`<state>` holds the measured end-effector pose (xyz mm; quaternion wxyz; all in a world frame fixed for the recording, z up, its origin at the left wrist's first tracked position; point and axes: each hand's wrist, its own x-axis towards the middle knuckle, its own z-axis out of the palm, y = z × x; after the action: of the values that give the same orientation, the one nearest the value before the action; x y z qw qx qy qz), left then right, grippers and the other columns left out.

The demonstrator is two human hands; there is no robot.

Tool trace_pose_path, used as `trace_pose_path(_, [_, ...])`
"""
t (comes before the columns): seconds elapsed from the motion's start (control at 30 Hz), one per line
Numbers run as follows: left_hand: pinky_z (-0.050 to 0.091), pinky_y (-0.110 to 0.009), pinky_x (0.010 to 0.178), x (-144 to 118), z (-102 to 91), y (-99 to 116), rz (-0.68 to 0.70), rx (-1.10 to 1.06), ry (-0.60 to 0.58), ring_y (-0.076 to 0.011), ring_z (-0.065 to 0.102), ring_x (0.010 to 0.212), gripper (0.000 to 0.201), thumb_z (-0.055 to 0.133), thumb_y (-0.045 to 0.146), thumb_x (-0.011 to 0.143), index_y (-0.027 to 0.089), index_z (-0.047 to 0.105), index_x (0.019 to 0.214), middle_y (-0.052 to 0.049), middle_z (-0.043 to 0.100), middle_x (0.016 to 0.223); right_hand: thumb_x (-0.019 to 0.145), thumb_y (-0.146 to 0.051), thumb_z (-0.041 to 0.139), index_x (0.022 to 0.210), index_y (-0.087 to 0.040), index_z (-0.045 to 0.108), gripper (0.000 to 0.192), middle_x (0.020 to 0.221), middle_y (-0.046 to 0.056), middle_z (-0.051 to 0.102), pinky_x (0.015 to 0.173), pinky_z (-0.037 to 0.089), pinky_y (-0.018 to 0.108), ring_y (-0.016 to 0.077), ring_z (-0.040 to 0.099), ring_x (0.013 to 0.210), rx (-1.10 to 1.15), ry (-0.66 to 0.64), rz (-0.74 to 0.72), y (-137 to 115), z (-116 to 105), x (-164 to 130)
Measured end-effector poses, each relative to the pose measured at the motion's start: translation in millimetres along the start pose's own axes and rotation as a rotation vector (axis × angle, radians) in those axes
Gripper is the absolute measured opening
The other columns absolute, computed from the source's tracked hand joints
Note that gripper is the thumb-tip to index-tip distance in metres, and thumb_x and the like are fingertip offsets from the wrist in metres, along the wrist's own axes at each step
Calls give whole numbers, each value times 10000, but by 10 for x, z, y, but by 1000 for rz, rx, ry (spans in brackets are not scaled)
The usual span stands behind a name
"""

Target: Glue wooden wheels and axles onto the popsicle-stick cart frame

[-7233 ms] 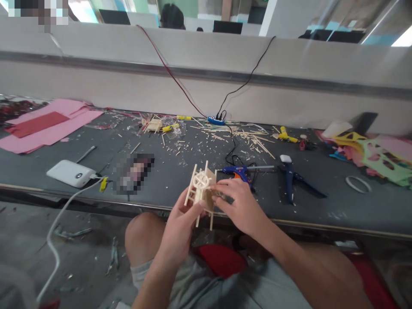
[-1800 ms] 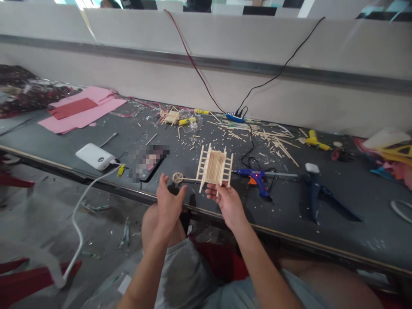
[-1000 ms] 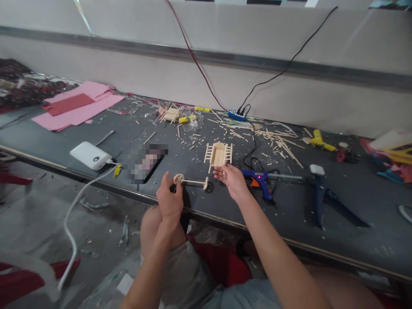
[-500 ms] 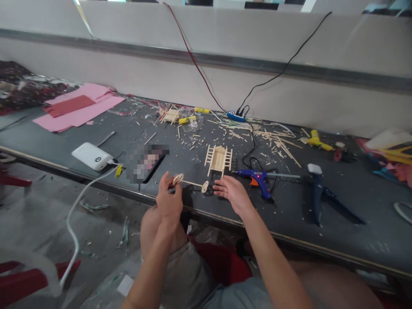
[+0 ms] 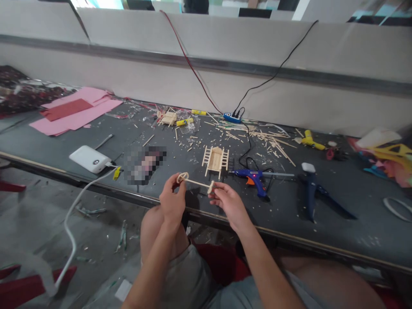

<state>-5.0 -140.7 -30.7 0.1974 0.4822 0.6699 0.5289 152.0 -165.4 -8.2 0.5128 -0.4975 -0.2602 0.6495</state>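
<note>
My left hand (image 5: 173,201) pinches one wheel of a small wooden axle with two wheels (image 5: 197,183). At the axle's other wheel, my right hand (image 5: 225,202) grips it with the fingertips. The axle hangs just above the front edge of the dark table (image 5: 337,231). Behind it, a little cart body made of sticks (image 5: 216,159) rests on the table, apart from both hands.
A blue hot glue gun (image 5: 252,176) lies right of the cart body, its black cord running back to a power strip (image 5: 232,117). Dark blue cutters (image 5: 309,189), a white power bank (image 5: 90,159), pink paper sheets (image 5: 71,116) and several loose sticks (image 5: 273,146) lie about.
My right hand set the cart body down on the table, then came back and took the free wheel end of the axle. My left hand kept hold of the axle.
</note>
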Motion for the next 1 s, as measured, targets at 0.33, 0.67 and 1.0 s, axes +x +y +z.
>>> trace_pose_path(0.33, [473, -253, 756, -30, 182, 132, -5, -103, -189, -150, 623, 787, 232, 588, 302, 746, 186, 623, 945, -32, 679, 886, 705, -320, 654, 1061, -166, 565, 398, 771, 18, 631, 619, 509, 290, 155, 609, 714, -175, -37, -104, -78, -275, -163])
trace_pose_path(0.67, [473, -249, 738, -8, 471, 378, 104, -127, -299, -145, 618, 768, 247, 571, 304, 762, 179, 621, 969, -32, 679, 884, 706, -346, 668, 983, -176, 601, 332, 772, 14, 626, 557, 472, 245, 125, 559, 646, -301, -59, -178, -386, -518, -159])
trace_pose_path(1.0, [480, -305, 811, 18, 785, 509, 114, -231, -464, -168, 623, 858, 407, 575, 234, 752, 184, 535, 1154, -67, 665, 995, 738, -372, 643, 1011, -204, 589, 324, 736, 0, 614, 577, 471, 245, 121, 562, 635, -335, 18, -292, -715, -707, -65])
